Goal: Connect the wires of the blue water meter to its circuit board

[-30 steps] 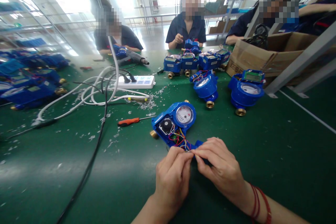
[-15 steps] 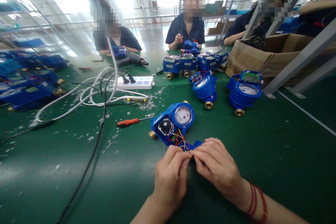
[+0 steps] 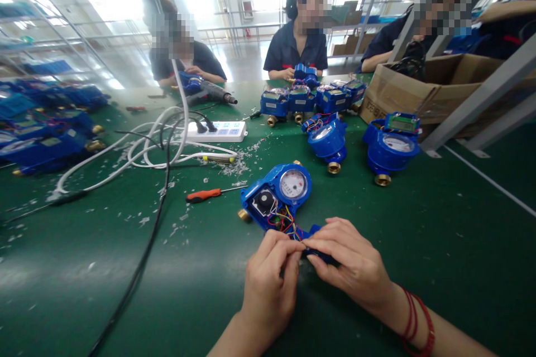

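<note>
A blue water meter [image 3: 271, 179] with a round white dial lies on the green table, its side compartment open. Coloured wires [image 3: 288, 218] run out of the compartment toward my fingers. My left hand [image 3: 271, 281] is closed in a pinch at the wire ends, just below the meter. Beside it, my right hand [image 3: 355, 265] has its fingers closed over a blue plastic part [image 3: 317, 229], with fingertips meeting those of the left. My fingers hide most of that part and the wire ends. An orange-handled screwdriver [image 3: 204, 196] lies left of the meter.
Other blue meters [image 3: 326, 142] stand behind, with more piled at far left. A white power strip [image 3: 221, 131], looping cables and plastic scraps cover the left middle. A heat gun [image 3: 213, 92] lies farther back. A cardboard box [image 3: 402, 95] stands right, near metal posts. Co-workers sit opposite.
My right fingers have shifted and straightened slightly, showing more dark blue part beneath them. My left hand stays nearly in place. The co-worker opposite has lowered a hand and turned aside.
</note>
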